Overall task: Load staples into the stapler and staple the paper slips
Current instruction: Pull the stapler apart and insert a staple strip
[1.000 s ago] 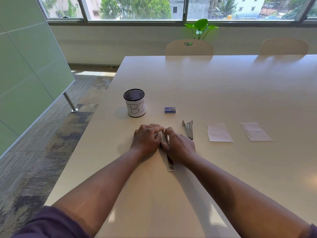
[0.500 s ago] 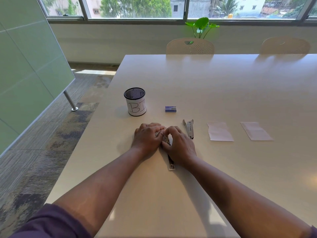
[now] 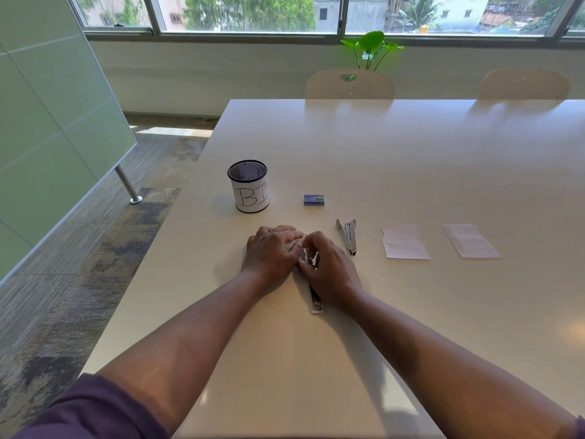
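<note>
A slim metal stapler point(image 3: 315, 301) lies lengthwise on the white table point(image 3: 411, 160), its near end sticking out below my hands. My left hand point(image 3: 272, 253) and my right hand point(image 3: 329, 270) both rest on its far part, fingers curled around it and touching each other. What the fingertips pinch is hidden. A second stapler point(image 3: 348, 236) lies opened flat just right of my right hand. A small blue staple box point(image 3: 314, 199) sits farther back. Two white paper slips point(image 3: 404, 241) point(image 3: 470, 241) lie to the right.
A black mesh cup point(image 3: 248, 186) with a white label stands at the back left of my hands. The table's left edge runs close to my left arm. Two chairs point(image 3: 349, 84) and a plant point(image 3: 370, 47) stand beyond the far edge.
My right hand's fingers have shifted slightly on the stapler, showing a bit more metal between the hands. Otherwise both hands stay in the same place.
</note>
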`<action>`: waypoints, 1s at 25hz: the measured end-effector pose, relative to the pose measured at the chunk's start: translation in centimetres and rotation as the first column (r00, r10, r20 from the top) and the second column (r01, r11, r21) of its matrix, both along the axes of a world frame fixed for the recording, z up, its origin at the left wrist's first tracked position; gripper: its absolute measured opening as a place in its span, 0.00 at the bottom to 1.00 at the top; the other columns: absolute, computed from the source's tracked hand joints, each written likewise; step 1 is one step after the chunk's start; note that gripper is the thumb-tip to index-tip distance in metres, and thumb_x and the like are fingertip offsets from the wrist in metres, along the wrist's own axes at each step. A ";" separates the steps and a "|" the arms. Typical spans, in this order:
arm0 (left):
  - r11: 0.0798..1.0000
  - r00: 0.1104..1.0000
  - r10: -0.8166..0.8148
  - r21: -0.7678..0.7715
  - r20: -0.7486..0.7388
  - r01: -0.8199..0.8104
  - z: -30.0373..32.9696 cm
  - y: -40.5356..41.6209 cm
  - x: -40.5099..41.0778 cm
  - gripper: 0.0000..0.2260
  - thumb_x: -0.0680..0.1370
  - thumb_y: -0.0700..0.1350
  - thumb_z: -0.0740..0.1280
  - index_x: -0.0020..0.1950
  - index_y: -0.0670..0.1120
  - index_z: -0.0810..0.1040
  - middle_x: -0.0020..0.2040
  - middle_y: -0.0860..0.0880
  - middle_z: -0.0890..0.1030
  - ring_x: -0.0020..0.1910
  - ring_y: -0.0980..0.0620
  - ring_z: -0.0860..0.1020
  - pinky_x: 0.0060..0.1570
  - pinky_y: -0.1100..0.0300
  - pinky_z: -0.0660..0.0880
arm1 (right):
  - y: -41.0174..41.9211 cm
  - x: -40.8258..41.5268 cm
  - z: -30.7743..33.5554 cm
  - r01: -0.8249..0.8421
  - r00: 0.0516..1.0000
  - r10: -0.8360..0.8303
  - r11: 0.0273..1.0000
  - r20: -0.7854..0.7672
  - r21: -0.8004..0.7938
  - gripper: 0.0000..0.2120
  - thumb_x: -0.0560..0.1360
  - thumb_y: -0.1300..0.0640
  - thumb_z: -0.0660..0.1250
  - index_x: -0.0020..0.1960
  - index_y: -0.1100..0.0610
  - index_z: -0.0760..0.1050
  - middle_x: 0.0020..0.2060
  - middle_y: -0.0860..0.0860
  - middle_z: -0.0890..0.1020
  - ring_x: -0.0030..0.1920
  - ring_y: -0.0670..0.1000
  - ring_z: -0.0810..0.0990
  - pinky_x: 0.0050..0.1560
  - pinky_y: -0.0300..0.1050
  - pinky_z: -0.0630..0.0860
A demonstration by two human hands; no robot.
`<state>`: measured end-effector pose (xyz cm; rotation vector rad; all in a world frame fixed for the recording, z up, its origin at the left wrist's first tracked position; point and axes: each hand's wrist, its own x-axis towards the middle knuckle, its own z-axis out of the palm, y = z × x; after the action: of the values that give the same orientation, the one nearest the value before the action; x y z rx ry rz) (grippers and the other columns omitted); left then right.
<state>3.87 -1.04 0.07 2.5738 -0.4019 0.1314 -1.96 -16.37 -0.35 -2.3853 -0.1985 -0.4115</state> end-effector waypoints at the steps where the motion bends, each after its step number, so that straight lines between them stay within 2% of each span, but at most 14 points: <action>1: 1.000 1.000 0.002 -0.002 0.000 -0.002 0.0 0.0 0.0 0.21 0.78 0.63 0.59 0.67 0.60 0.79 0.69 0.60 0.78 0.68 0.50 0.71 0.62 0.52 0.64 | 0.0 -0.1 0.1 -0.003 1.000 0.003 1.000 0.006 0.003 0.12 0.73 0.52 0.72 0.46 0.44 0.67 0.42 0.42 0.75 0.38 0.46 0.73 0.36 0.45 0.69; 5: 1.000 1.000 -0.001 -0.007 -0.002 0.001 0.1 0.1 0.0 0.20 0.79 0.64 0.59 0.66 0.61 0.79 0.68 0.60 0.78 0.67 0.50 0.71 0.61 0.52 0.64 | -0.2 -0.5 0.2 -0.002 1.000 0.000 0.997 0.024 0.076 0.08 0.72 0.53 0.73 0.42 0.48 0.73 0.42 0.45 0.77 0.36 0.47 0.76 0.38 0.45 0.74; 12: 0.999 0.999 -0.031 0.036 0.013 0.031 0.0 0.2 -0.2 0.22 0.80 0.61 0.55 0.71 0.59 0.75 0.71 0.59 0.76 0.69 0.50 0.69 0.61 0.52 0.63 | -0.2 -0.6 0.3 0.018 1.000 -0.021 0.981 0.015 0.191 0.07 0.73 0.48 0.70 0.48 0.49 0.78 0.46 0.42 0.78 0.37 0.41 0.79 0.38 0.41 0.77; 15: 0.999 1.000 -0.027 0.033 0.008 0.027 -0.1 0.1 -0.3 0.22 0.81 0.59 0.54 0.74 0.58 0.72 0.72 0.59 0.75 0.70 0.50 0.68 0.62 0.52 0.63 | -0.4 -0.2 0.3 0.075 0.997 -0.079 0.956 0.004 0.285 0.03 0.75 0.51 0.69 0.44 0.49 0.77 0.44 0.45 0.79 0.37 0.42 0.79 0.38 0.39 0.76; 17: 1.000 0.999 -0.017 0.020 -0.028 0.017 0.0 0.0 0.4 0.21 0.83 0.56 0.56 0.74 0.56 0.72 0.73 0.57 0.74 0.71 0.48 0.68 0.65 0.51 0.63 | -0.7 0.3 0.5 0.104 0.994 -0.110 0.945 0.001 0.309 0.04 0.76 0.54 0.68 0.42 0.49 0.77 0.41 0.46 0.80 0.37 0.42 0.79 0.36 0.32 0.71; 19: 0.999 0.997 -0.012 -0.031 -0.082 0.009 0.4 -0.3 1.5 0.19 0.83 0.52 0.60 0.74 0.53 0.73 0.72 0.52 0.76 0.70 0.45 0.70 0.68 0.50 0.65 | -1.2 1.2 1.2 0.119 0.991 -0.130 0.952 0.022 0.280 0.05 0.75 0.55 0.68 0.40 0.49 0.77 0.39 0.45 0.80 0.37 0.42 0.78 0.36 0.29 0.69; 23: 0.980 0.989 -0.052 -0.197 -0.139 0.024 1.4 -1.3 4.3 0.18 0.82 0.44 0.65 0.72 0.44 0.76 0.69 0.42 0.78 0.67 0.43 0.76 0.69 0.50 0.71 | -2.9 4.8 3.4 0.167 0.981 -0.179 0.975 0.069 0.147 0.03 0.73 0.57 0.69 0.42 0.53 0.81 0.39 0.47 0.82 0.35 0.45 0.77 0.40 0.41 0.74; 25: 0.975 0.990 -0.053 -0.223 -0.131 0.022 1.8 -2.0 5.7 0.18 0.82 0.41 0.65 0.71 0.41 0.76 0.68 0.41 0.76 0.66 0.44 0.76 0.69 0.52 0.71 | -4.3 6.9 4.3 0.188 0.981 -0.190 0.980 0.034 0.057 0.04 0.73 0.57 0.70 0.46 0.54 0.82 0.42 0.49 0.83 0.39 0.49 0.78 0.44 0.42 0.73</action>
<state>9.59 -3.05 1.87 2.3384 -0.3628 -0.0137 4.96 -20.70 3.92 -2.3524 0.0228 -0.5460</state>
